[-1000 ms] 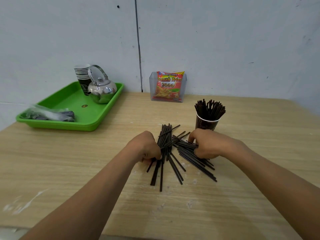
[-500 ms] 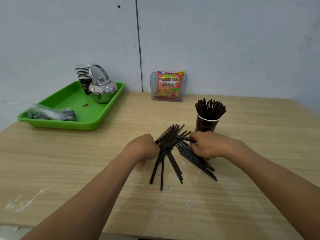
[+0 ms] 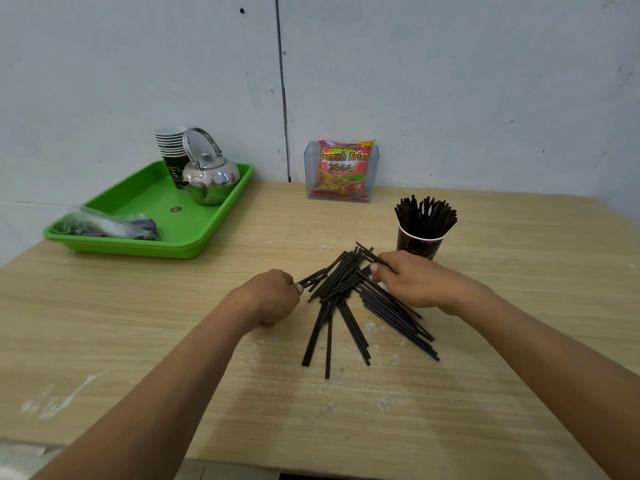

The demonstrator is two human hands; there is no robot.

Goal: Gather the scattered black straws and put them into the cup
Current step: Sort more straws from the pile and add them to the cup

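head view: your left hand sits curled near the middle of the table, thumb and fingers pinched on the left ends of a few loose black straws. your right hand is just across the pile, fingers curled and clamped on a couple of straws at the pile's far end. the rest of the loose ones fan out flat on the wood between your hands and toward the table's near edge, many crossing one another. the cup stands upright just behind your right hand, toward the far right of the table, and your knuckles hide its lower part; it is already crowded with upright straws. against the far edge, in the middle, a clear holder carries a red snack packet. at the far left corner lies a green tray with a steel kettle, a stack of paper cups just behind it, and a plastic bag at the tray's near end. pale smears mark the wood by the near left edge.
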